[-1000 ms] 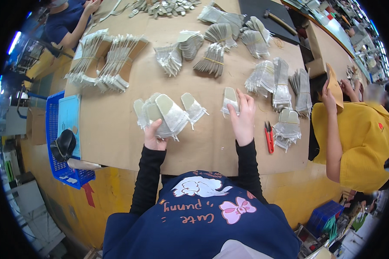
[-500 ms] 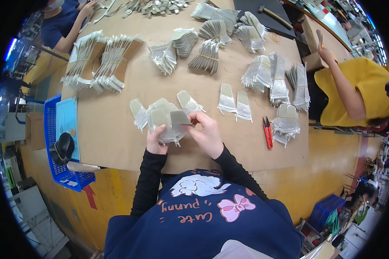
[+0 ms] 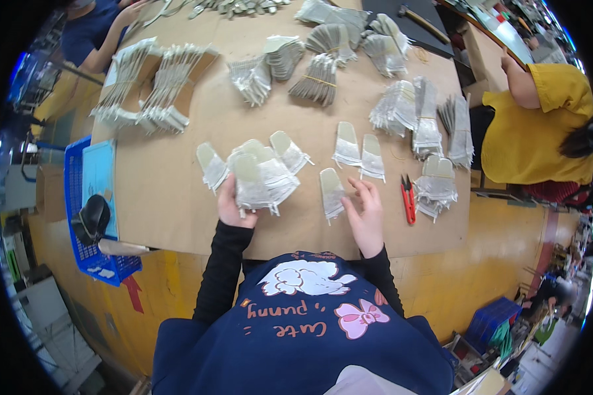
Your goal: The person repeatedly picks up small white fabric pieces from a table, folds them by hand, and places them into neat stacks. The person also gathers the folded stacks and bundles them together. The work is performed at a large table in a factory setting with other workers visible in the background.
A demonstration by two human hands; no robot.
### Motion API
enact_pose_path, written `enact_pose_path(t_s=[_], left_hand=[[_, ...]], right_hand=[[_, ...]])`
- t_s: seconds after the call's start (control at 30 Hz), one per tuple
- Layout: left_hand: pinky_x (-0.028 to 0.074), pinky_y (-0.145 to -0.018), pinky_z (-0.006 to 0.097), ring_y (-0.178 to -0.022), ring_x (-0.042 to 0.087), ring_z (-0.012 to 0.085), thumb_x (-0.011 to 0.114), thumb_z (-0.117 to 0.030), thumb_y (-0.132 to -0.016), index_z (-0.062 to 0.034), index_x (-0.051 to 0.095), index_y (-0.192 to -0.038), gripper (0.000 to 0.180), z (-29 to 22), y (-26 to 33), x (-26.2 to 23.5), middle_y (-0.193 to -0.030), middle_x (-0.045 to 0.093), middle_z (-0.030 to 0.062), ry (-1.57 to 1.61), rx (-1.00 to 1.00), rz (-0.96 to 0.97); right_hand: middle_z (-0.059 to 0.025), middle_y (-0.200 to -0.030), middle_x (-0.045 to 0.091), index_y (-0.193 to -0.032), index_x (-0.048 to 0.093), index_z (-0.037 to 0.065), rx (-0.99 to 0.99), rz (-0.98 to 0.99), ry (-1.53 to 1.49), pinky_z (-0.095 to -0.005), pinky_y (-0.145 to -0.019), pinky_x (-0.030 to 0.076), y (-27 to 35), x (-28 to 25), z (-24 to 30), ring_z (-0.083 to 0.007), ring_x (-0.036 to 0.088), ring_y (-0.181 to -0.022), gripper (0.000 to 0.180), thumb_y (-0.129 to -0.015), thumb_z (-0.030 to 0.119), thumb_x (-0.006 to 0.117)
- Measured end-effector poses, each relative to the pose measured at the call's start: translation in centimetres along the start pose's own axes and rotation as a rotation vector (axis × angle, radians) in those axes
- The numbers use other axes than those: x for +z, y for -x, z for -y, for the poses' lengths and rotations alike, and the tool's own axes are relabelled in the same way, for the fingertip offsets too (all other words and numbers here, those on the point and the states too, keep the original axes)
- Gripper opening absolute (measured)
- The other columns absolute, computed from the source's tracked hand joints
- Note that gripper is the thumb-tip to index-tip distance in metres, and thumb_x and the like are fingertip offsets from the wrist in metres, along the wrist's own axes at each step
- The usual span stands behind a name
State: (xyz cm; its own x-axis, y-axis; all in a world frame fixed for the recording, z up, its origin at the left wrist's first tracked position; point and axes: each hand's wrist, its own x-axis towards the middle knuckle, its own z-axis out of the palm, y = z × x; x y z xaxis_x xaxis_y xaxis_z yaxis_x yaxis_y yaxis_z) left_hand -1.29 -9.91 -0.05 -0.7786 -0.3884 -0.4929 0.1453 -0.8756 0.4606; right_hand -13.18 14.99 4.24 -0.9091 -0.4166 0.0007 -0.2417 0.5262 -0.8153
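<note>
My left hand (image 3: 232,205) is closed on a fanned stack of tongue-shaped fabric pieces (image 3: 257,174), beige at the rounded end and whitish with loose threads at the other. Just right of the stack, a single tongue-shaped piece (image 3: 332,192) lies on the table. Beside its right edge is my right hand (image 3: 366,214), fingers apart and gripping nothing. Single pieces of the same kind lie beyond the stack, one at its left (image 3: 213,164) and one at its right (image 3: 287,151). Two more (image 3: 346,143) rest farther right, side by side.
Red thread snips (image 3: 408,201) lie at the right, beside a pile of pieces (image 3: 436,181). Banded bundles (image 3: 316,80) cover the far table (image 3: 171,197). A hammer (image 3: 423,23) lies far right. A blue basket (image 3: 79,178) stands left. One person in yellow (image 3: 540,131), another in dark blue (image 3: 89,33) sit nearby.
My right hand has moved right, away from the stack, and let go of a piece that now lies on the table. My left hand still holds the stack, slightly more fanned.
</note>
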Motion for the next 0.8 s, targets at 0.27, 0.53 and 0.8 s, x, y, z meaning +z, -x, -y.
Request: enact_pose_path(t_s=[0.27,0.53,0.8], left_hand=[[0.057,-0.091,0.045,-0.111,0.066,0.0273,0.049,-0.042,-0.101,-0.0109,0.054,-0.135,0.046,1.2,0.4,0.5,-0.125,0.065,0.008,0.062,-0.054,0.007],[0.054,-0.094,0.05,-0.115,0.064,0.0297,0.052,-0.043,-0.1,-0.0111,0.051,-0.139,0.051,-0.1,0.3,-0.5,-0.128,0.063,0.0087,0.077,0.019,-0.125],[0.054,-0.095,0.049,-0.118,0.062,0.0293,0.058,-0.044,-0.097,-0.0143,0.048,-0.141,0.055,-3.0,0.3,-1.6,-0.132,0.059,0.0076,0.046,0.1,-0.078]], right_hand=[[-0.0139,-0.112,0.058,-0.13,0.059,0.003,-0.134,0.02,0.073,-0.0402,-0.09,0.049,-2.5,0.2,1.1,-0.0308,0.059,-0.106,0.05,-0.082,0.008,0.074],[-0.018,-0.093,0.061,-0.114,0.061,-0.003,0.032,0.164,-0.004,-0.0429,-0.084,0.049,-2.0,0.4,-3.0,-0.0371,0.059,-0.089,0.035,-0.085,0.012,0.071],[-0.0204,-0.128,0.054,-0.109,0.061,0.0,0.042,-0.227,0.26,-0.0444,-0.099,0.041,-7.6,-1.1,-7.8,-0.0348,0.054,-0.113,0.029,-0.088,0.016,0.071]])
